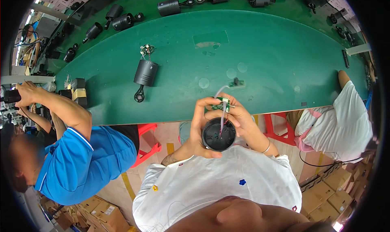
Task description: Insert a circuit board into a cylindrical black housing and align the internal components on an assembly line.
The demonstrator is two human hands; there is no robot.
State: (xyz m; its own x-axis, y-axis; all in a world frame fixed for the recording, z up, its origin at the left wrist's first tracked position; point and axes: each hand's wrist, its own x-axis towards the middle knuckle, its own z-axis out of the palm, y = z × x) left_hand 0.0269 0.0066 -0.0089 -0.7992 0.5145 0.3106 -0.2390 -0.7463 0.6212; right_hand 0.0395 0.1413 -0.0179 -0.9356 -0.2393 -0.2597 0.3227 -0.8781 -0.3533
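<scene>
My left hand (196, 135) is wrapped round a black cylindrical housing (218, 144), its open end facing up. Inside it is a dark cavity with thin wires. My right hand (243, 120) pinches a small green circuit board (224, 103) just above the housing's far rim, and the left fingertips are close to that board too. A pale cable runs from the board down into the housing. Another pale lead reaches out to a second small green board (239, 84) with a dark part on it, over the table's near side.
A similar black housing (146, 72) with wires and a ring-ended handle lies left on the green table (268, 49). More housings (169, 7) line the far shelf. A co-worker in blue (87, 163) sits left, another in white (335, 128) right. Red stools (280, 128) stand beneath.
</scene>
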